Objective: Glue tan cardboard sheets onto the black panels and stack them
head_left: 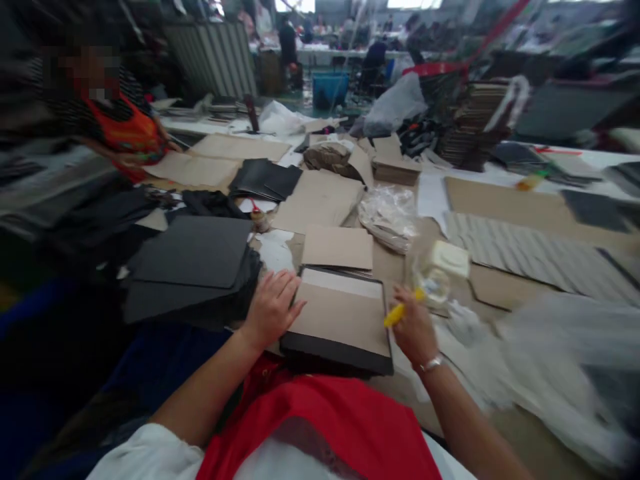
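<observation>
My left hand [273,307] lies flat, fingers stretched out, on the left edge of a brown cardboard panel [340,313]. Black material borders the panel, and a pale strip crosses its far end. To the right of the panel, my right hand [414,330] is closed around a yellow-handled brush [397,315]. The brush's far end points at a small tub [437,287] of whitish stuff; blur hides whether it touches. Just beyond the panel is a small stack of brown cardboard pieces [338,248].
Stacked black covers [195,253] stand at the left. A crumpled clear plastic bag [389,215] and a cream block-like container [450,260] lie beyond my right hand. Ribbed grey sheets [530,253] are at the right. A person in an orange apron [130,133] stands across at the left.
</observation>
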Demonstrator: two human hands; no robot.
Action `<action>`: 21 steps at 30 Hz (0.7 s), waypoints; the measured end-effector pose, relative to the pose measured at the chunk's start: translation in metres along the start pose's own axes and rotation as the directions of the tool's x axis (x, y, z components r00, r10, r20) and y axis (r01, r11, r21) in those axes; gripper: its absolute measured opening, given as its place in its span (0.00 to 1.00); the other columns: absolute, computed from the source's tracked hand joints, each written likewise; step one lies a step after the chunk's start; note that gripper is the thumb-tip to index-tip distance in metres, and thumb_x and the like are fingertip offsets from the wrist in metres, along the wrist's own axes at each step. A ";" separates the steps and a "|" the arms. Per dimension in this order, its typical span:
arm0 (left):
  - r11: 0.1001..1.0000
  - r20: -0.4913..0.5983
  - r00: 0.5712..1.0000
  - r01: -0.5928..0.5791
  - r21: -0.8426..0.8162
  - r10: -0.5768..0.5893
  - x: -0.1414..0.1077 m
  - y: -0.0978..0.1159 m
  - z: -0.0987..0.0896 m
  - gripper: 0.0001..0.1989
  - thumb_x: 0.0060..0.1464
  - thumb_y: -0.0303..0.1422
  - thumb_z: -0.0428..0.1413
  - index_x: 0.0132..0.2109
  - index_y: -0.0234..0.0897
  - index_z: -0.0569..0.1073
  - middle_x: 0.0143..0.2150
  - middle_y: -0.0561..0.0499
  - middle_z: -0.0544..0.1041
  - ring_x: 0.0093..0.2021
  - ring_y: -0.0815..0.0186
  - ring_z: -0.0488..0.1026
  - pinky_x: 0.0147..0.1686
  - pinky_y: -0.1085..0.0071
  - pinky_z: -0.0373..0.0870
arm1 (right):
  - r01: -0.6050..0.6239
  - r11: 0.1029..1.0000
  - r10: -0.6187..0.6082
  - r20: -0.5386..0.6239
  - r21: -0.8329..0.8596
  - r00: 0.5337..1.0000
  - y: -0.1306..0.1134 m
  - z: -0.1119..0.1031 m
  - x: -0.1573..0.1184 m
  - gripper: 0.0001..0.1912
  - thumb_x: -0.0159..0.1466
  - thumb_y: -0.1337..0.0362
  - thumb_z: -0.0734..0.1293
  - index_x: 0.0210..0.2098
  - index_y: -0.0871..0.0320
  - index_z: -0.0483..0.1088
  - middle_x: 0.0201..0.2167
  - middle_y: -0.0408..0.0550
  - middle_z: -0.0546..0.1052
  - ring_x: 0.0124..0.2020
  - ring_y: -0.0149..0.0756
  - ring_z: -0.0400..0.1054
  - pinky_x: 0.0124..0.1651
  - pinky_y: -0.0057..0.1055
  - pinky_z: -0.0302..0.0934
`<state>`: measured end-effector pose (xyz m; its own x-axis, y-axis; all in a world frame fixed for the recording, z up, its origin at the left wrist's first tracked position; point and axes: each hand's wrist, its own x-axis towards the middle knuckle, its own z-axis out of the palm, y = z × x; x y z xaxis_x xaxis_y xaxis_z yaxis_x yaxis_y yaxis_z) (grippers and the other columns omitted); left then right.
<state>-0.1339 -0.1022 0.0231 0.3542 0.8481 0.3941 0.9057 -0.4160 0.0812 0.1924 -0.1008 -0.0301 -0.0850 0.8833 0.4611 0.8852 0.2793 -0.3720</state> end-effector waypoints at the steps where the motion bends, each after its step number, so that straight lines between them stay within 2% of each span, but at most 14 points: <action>1: 0.998 -0.073 0.997 0.038 0.042 -0.035 -0.005 -0.009 -0.011 0.22 0.59 0.42 0.48 0.56 0.35 0.67 0.59 0.40 0.68 0.62 0.57 0.60 0.63 0.56 0.49 | 0.007 1.000 -0.006 -0.040 0.014 0.999 0.000 -0.001 0.000 0.12 0.61 0.65 0.58 0.45 0.58 0.63 0.49 0.57 0.72 0.52 0.48 0.65 0.52 0.47 0.60; 3: 0.968 -0.159 0.973 0.194 0.156 -0.169 -0.015 -0.033 -0.031 0.26 0.57 0.43 0.51 0.59 0.35 0.64 0.62 0.39 0.63 0.65 0.53 0.54 0.63 0.52 0.48 | -0.020 0.999 0.023 -0.074 0.048 0.997 -0.002 -0.003 0.003 0.16 0.62 0.58 0.60 0.47 0.56 0.62 0.48 0.56 0.72 0.45 0.47 0.69 0.45 0.44 0.64; 4: 0.938 -0.167 0.954 0.280 0.206 -0.248 -0.020 -0.047 -0.040 0.29 0.55 0.45 0.52 0.60 0.35 0.62 0.63 0.37 0.62 0.65 0.51 0.53 0.62 0.51 0.48 | -0.027 0.998 0.031 -0.077 0.058 0.997 -0.005 -0.004 0.006 0.17 0.62 0.56 0.59 0.48 0.56 0.63 0.46 0.56 0.73 0.41 0.47 0.71 0.41 0.42 0.64; 6: 0.885 -0.107 0.923 0.386 0.261 -0.370 -0.027 -0.071 -0.052 0.34 0.52 0.48 0.54 0.61 0.34 0.60 0.61 0.36 0.63 0.62 0.49 0.57 0.60 0.52 0.53 | -0.023 0.996 0.029 -0.068 0.087 0.997 -0.016 -0.006 0.011 0.18 0.62 0.53 0.59 0.47 0.55 0.63 0.43 0.56 0.74 0.36 0.46 0.71 0.36 0.41 0.64; 7: 0.877 -0.057 0.915 0.398 0.269 -0.398 -0.030 -0.081 -0.056 0.35 0.51 0.50 0.55 0.60 0.34 0.61 0.59 0.36 0.66 0.60 0.49 0.61 0.57 0.54 0.57 | -0.010 0.994 0.017 -0.066 0.105 0.998 -0.024 -0.008 0.013 0.18 0.62 0.52 0.59 0.46 0.55 0.63 0.42 0.55 0.74 0.35 0.46 0.72 0.35 0.40 0.64; 10: 0.895 0.057 0.924 0.348 0.280 -0.377 -0.033 -0.092 -0.061 0.32 0.51 0.49 0.55 0.57 0.33 0.65 0.50 0.39 0.72 0.50 0.54 0.68 0.50 0.62 0.65 | 0.032 0.985 -0.021 -0.068 0.171 0.997 -0.049 -0.014 0.019 0.16 0.62 0.52 0.60 0.46 0.54 0.62 0.44 0.55 0.75 0.35 0.45 0.72 0.35 0.40 0.64; 14: 0.924 0.113 0.956 0.225 0.310 -0.271 -0.035 -0.093 -0.065 0.24 0.56 0.44 0.52 0.53 0.32 0.68 0.44 0.40 0.74 0.45 0.56 0.70 0.45 0.64 0.66 | 0.068 0.969 -0.058 -0.046 0.237 0.997 -0.070 -0.021 0.022 0.12 0.62 0.57 0.62 0.44 0.52 0.62 0.45 0.56 0.76 0.35 0.44 0.73 0.36 0.39 0.65; 18: 0.962 0.184 0.976 0.062 0.266 -0.114 -0.039 -0.104 -0.067 0.16 0.59 0.38 0.50 0.50 0.35 0.70 0.45 0.42 0.74 0.45 0.59 0.70 0.45 0.66 0.67 | 0.076 0.946 -0.076 -0.013 0.315 0.997 -0.075 -0.028 0.019 0.12 0.62 0.56 0.62 0.43 0.53 0.62 0.44 0.53 0.76 0.38 0.41 0.73 0.39 0.37 0.67; 21: 0.964 0.277 0.961 -0.085 0.252 0.013 -0.036 -0.115 -0.073 0.13 0.60 0.31 0.46 0.49 0.36 0.71 0.47 0.41 0.74 0.44 0.61 0.71 0.45 0.66 0.69 | 0.047 0.930 -0.058 0.019 0.363 0.998 -0.073 -0.029 0.016 0.12 0.62 0.55 0.62 0.42 0.54 0.62 0.43 0.52 0.76 0.40 0.41 0.73 0.41 0.37 0.67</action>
<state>-0.2677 -0.1091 0.0663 0.4163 0.9004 0.1264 0.9015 -0.3907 -0.1860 0.1396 -0.1177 0.0276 -0.1446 0.8726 0.4666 0.6534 0.4383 -0.6171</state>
